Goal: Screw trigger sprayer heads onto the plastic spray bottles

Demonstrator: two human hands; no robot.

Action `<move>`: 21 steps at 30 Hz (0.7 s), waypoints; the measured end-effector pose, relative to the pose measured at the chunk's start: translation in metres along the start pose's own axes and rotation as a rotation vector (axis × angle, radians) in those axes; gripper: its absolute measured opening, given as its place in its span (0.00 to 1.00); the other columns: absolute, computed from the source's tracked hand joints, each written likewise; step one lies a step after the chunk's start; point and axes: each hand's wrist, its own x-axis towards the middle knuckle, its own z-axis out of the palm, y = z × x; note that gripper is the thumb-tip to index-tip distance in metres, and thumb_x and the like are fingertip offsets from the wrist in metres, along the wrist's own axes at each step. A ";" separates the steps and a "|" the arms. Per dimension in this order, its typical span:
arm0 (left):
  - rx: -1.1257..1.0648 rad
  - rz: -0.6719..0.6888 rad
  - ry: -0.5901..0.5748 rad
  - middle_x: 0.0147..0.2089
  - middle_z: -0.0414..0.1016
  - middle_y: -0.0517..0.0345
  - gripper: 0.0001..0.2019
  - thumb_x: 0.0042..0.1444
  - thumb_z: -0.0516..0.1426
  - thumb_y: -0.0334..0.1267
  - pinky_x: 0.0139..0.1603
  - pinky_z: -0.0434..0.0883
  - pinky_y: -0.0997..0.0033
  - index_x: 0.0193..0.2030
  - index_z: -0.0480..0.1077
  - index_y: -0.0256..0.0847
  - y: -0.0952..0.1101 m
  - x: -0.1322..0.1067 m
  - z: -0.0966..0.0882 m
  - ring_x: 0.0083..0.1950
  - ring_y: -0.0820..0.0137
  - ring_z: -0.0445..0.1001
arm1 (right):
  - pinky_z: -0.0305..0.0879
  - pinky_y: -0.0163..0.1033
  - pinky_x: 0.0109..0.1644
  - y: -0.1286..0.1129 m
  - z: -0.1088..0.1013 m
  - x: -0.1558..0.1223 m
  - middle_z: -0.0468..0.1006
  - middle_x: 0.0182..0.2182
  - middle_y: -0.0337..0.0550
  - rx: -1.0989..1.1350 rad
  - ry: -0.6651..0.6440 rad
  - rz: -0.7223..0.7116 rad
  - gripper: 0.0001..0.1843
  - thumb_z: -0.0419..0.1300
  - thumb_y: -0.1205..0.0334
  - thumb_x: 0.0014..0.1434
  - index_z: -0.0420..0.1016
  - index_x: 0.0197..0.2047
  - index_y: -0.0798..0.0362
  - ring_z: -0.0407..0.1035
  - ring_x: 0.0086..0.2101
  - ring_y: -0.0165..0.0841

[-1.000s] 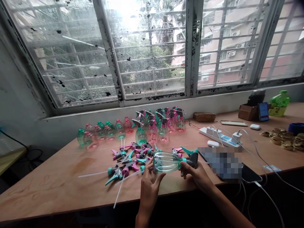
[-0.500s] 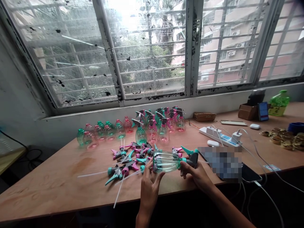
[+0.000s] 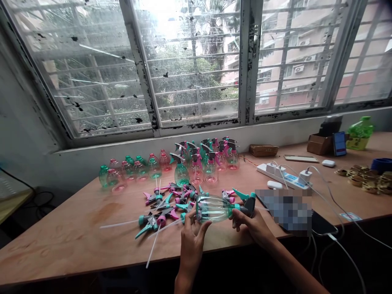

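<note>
A clear green spray bottle [image 3: 213, 209] lies sideways in the air above the table's front edge, its base to the left. My left hand [image 3: 193, 234] is closed around the base end, with the thumb below. My right hand [image 3: 255, 226] pinches the teal collar at the neck, where a black spray head [image 3: 248, 207] with a teal trigger [image 3: 240, 193] sits against the bottle. Some right-hand fingers are hidden. Just beyond my left hand is a heap of loose spray heads [image 3: 167, 212], pink, teal and black, several with white tubes.
Green and pink bottles without heads [image 3: 117, 179] stand at the back left. Beside them stand bottles fitted with spray heads [image 3: 211, 171]. To the right are a white power strip [image 3: 284, 177] with cables, a phone [image 3: 325, 222] and gold-coloured pieces [image 3: 364, 177].
The bottle and my left hand have shifted very slightly left. My right hand keeps its grip at the collar, almost unmoved.
</note>
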 end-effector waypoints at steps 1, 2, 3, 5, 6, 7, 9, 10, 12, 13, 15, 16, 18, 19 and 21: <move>0.013 0.010 0.006 0.58 0.79 0.45 0.23 0.60 0.64 0.50 0.63 0.74 0.51 0.57 0.68 0.43 0.000 0.000 0.000 0.62 0.53 0.77 | 0.70 0.39 0.23 0.000 0.000 0.000 0.83 0.25 0.44 0.001 0.003 0.002 0.22 0.74 0.46 0.55 0.75 0.42 0.54 0.76 0.21 0.37; 0.033 0.022 0.015 0.60 0.78 0.46 0.23 0.60 0.64 0.49 0.64 0.73 0.51 0.59 0.69 0.44 -0.001 0.001 0.000 0.64 0.53 0.76 | 0.70 0.39 0.23 0.000 0.000 0.000 0.83 0.25 0.44 -0.001 0.006 0.004 0.22 0.73 0.45 0.56 0.75 0.41 0.54 0.75 0.21 0.37; 0.059 0.033 0.024 0.62 0.77 0.46 0.24 0.60 0.64 0.49 0.65 0.72 0.52 0.60 0.69 0.45 -0.001 0.001 0.000 0.66 0.53 0.74 | 0.70 0.39 0.23 0.000 -0.001 0.000 0.83 0.26 0.45 -0.002 0.009 0.003 0.22 0.73 0.45 0.56 0.75 0.41 0.54 0.75 0.21 0.37; 0.107 0.044 0.038 0.64 0.76 0.48 0.25 0.61 0.63 0.48 0.67 0.70 0.52 0.63 0.68 0.46 -0.002 0.001 0.000 0.68 0.53 0.72 | 0.70 0.39 0.23 0.000 -0.001 0.000 0.83 0.26 0.44 -0.001 0.015 0.001 0.22 0.73 0.46 0.56 0.75 0.40 0.54 0.75 0.21 0.37; 0.126 0.044 0.039 0.64 0.75 0.48 0.25 0.60 0.64 0.47 0.67 0.69 0.51 0.63 0.68 0.47 -0.002 0.000 0.000 0.68 0.52 0.71 | 0.70 0.39 0.23 0.000 -0.002 0.000 0.83 0.26 0.44 0.004 0.018 0.001 0.22 0.73 0.46 0.56 0.75 0.41 0.54 0.75 0.22 0.37; 0.141 0.042 0.033 0.64 0.75 0.48 0.27 0.60 0.64 0.47 0.68 0.69 0.51 0.64 0.67 0.47 -0.002 0.000 0.000 0.68 0.52 0.71 | 0.70 0.39 0.23 0.001 -0.002 0.000 0.82 0.25 0.43 0.011 0.021 0.000 0.22 0.74 0.47 0.56 0.74 0.42 0.53 0.75 0.22 0.37; 0.148 0.034 0.013 0.64 0.75 0.48 0.30 0.59 0.66 0.48 0.69 0.67 0.50 0.65 0.65 0.47 -0.001 -0.001 -0.001 0.68 0.53 0.71 | 0.70 0.38 0.23 0.002 -0.002 0.000 0.82 0.25 0.42 0.020 0.012 0.000 0.22 0.74 0.48 0.56 0.73 0.43 0.53 0.76 0.22 0.37; 0.135 0.024 0.003 0.63 0.76 0.47 0.30 0.59 0.66 0.49 0.69 0.67 0.50 0.65 0.65 0.47 0.000 -0.001 -0.001 0.67 0.53 0.72 | 0.70 0.38 0.23 0.002 -0.002 0.000 0.83 0.25 0.41 0.020 0.005 0.000 0.22 0.74 0.49 0.56 0.73 0.44 0.52 0.76 0.22 0.37; 0.089 -0.003 -0.018 0.60 0.78 0.46 0.29 0.59 0.65 0.50 0.67 0.69 0.50 0.64 0.65 0.45 0.000 -0.001 -0.001 0.64 0.53 0.76 | 0.70 0.38 0.23 0.002 -0.002 0.000 0.83 0.25 0.41 0.016 -0.003 -0.002 0.22 0.74 0.49 0.56 0.73 0.45 0.52 0.76 0.22 0.37; 0.070 -0.011 -0.024 0.59 0.79 0.45 0.28 0.60 0.65 0.50 0.66 0.70 0.50 0.63 0.65 0.44 0.000 -0.001 -0.001 0.63 0.53 0.77 | 0.70 0.38 0.23 0.002 -0.002 0.000 0.83 0.25 0.41 0.015 -0.004 -0.002 0.22 0.74 0.49 0.56 0.73 0.44 0.52 0.76 0.22 0.37; 0.068 -0.006 -0.020 0.60 0.78 0.45 0.28 0.59 0.65 0.50 0.66 0.70 0.50 0.62 0.66 0.44 -0.002 0.000 -0.001 0.63 0.52 0.76 | 0.70 0.38 0.23 0.002 -0.002 0.000 0.83 0.25 0.41 0.019 -0.001 0.001 0.22 0.74 0.48 0.57 0.73 0.43 0.53 0.76 0.21 0.37; 0.082 0.007 -0.011 0.61 0.77 0.45 0.28 0.59 0.65 0.49 0.67 0.69 0.50 0.63 0.66 0.44 -0.003 0.000 -0.001 0.65 0.52 0.75 | 0.70 0.38 0.23 0.001 -0.001 0.000 0.83 0.25 0.41 0.023 0.003 0.004 0.22 0.73 0.47 0.56 0.73 0.43 0.52 0.75 0.21 0.37; 0.126 0.038 0.011 0.65 0.74 0.47 0.29 0.59 0.65 0.48 0.70 0.65 0.48 0.65 0.66 0.47 -0.005 0.001 -0.001 0.69 0.52 0.70 | 0.70 0.39 0.23 0.001 -0.001 0.000 0.82 0.24 0.41 0.023 0.010 0.010 0.22 0.74 0.46 0.56 0.73 0.42 0.52 0.75 0.21 0.37; 0.147 0.052 0.019 0.66 0.73 0.48 0.29 0.60 0.65 0.47 0.71 0.64 0.48 0.66 0.65 0.48 -0.006 0.001 -0.001 0.70 0.52 0.69 | 0.70 0.39 0.23 0.000 -0.001 0.000 0.82 0.24 0.41 0.019 0.013 0.010 0.23 0.74 0.46 0.55 0.73 0.43 0.52 0.75 0.21 0.38; 0.176 0.071 0.024 0.67 0.72 0.49 0.29 0.60 0.64 0.47 0.71 0.64 0.48 0.67 0.65 0.50 -0.006 0.001 -0.001 0.70 0.52 0.68 | 0.70 0.39 0.23 -0.001 -0.001 -0.001 0.82 0.24 0.41 0.011 0.014 0.009 0.23 0.74 0.47 0.55 0.73 0.43 0.53 0.75 0.21 0.38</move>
